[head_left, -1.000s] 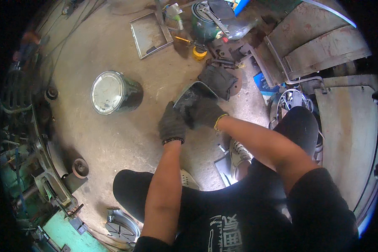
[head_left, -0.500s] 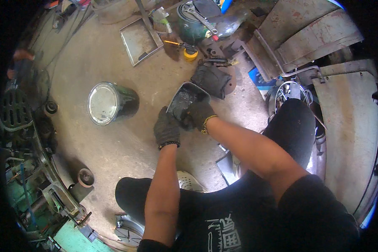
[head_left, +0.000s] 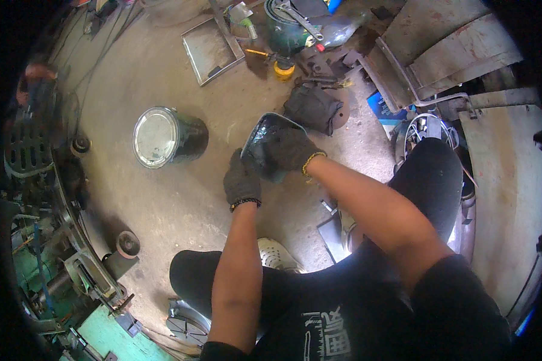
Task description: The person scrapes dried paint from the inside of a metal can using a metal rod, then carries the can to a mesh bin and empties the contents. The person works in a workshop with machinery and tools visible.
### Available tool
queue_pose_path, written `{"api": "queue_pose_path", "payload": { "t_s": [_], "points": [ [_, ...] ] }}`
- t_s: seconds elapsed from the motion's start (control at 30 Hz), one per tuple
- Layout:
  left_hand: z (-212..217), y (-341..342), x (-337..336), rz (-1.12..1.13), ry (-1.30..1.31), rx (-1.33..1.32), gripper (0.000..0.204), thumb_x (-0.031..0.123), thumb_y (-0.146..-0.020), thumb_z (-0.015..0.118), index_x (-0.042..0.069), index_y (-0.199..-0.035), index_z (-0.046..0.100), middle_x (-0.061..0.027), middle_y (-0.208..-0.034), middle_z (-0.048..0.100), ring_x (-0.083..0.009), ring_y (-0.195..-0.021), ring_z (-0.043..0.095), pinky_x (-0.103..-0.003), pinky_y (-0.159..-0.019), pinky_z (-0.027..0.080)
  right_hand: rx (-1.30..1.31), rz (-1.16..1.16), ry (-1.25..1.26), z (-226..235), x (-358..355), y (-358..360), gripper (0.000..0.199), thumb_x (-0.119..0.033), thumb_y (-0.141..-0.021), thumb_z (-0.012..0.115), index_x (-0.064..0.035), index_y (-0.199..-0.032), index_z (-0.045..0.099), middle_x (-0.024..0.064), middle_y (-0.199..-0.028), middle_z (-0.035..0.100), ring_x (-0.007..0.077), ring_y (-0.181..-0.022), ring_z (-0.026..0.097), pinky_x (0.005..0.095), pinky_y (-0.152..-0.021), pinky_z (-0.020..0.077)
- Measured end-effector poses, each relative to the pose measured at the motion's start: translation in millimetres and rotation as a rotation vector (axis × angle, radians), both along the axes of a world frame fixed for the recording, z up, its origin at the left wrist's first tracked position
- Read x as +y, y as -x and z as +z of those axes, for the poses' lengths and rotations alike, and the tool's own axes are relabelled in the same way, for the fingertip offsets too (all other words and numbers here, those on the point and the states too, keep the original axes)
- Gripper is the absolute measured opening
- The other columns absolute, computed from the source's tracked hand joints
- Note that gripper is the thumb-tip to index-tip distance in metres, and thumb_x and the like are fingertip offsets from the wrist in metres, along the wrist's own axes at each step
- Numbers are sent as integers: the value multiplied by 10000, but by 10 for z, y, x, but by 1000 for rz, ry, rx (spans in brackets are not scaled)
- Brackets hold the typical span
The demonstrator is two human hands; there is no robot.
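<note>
A dark rectangular tray [head_left: 270, 124] with a pale rim and a wet, glossy inside is held tilted above the concrete floor. My left hand [head_left: 241, 180], in a dark knitted glove, is closed on its near left edge. My right hand [head_left: 291, 150], gloved the same way, reaches into the tray and covers much of its inside. The right fingers blend into the dark tray, and I cannot make out whether they hold anything. Just beyond the tray lies a crumpled dark cloth bundle [head_left: 313, 108].
A lidded metal can [head_left: 156, 137] stands at the left. Farther off are a shallow metal frame tray [head_left: 209, 51], a yellow-capped container [head_left: 283, 71] and a bucket with a wrench [head_left: 301, 23] on top. Rusty sheet metal [head_left: 451, 54] leans at the right; machinery [head_left: 81, 277] lines the left.
My right hand has shifted within the tray and now covers more of its inside. My left hand keeps its hold. The whole view has shifted slightly.
</note>
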State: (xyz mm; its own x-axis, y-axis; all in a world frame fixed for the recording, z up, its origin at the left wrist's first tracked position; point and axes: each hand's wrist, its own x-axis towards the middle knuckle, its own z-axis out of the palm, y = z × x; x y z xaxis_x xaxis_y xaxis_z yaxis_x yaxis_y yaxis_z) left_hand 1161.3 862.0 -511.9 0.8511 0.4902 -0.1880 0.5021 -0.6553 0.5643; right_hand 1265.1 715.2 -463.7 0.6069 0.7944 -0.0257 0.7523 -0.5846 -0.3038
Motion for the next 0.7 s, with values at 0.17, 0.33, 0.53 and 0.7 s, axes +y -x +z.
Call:
{"api": "queue_pose_path", "payload": {
  "t_s": [0.17, 0.33, 0.53, 0.7],
  "points": [
    [-180, 151, 237, -29, -62, 10, 426, 394, -1073, 429, 131, -1346, 623, -200, -1187, 715, -437, -1067, 680, -522, -906, 534, 148, 116, 53, 812, 148, -2, 226, -171, -918, 591, -69, -1024, 763, 182, -1061, 751, 345, -985, 727, 464, -856, 573],
    [-7, -5, 67, -98, 11, 36, 381, 337, -1058, 464, 148, -1345, 628, -206, -1140, 725, -435, -1025, 694, -527, -876, 544, 248, 40, 56, 131, 65, -85, 237, -174, -880, 645, -60, -1060, 749, 186, -1072, 745, 362, -978, 720, 467, -862, 564],
    [-308, 111, 163, -207, -155, -167, 366, 287, -1033, 504, 151, -1352, 621, -215, -1064, 733, -425, -968, 711, -538, -838, 555, 193, 286, 66, -89, 142, -56, 308, -259, -800, 755, -84, -1054, 744, 178, -1052, 737, 381, -977, 712, 462, -864, 559],
    [-127, 26, 11, -254, -128, -27, 389, 271, -1031, 503, 141, -1387, 588, -207, -1078, 732, -424, -974, 709, -535, -847, 557, 197, 447, 74, -177, -45, -283, 276, -218, -796, 744, -97, -1044, 751, 151, -1041, 743, 350, -989, 718, 449, -856, 558]
  ]
}}
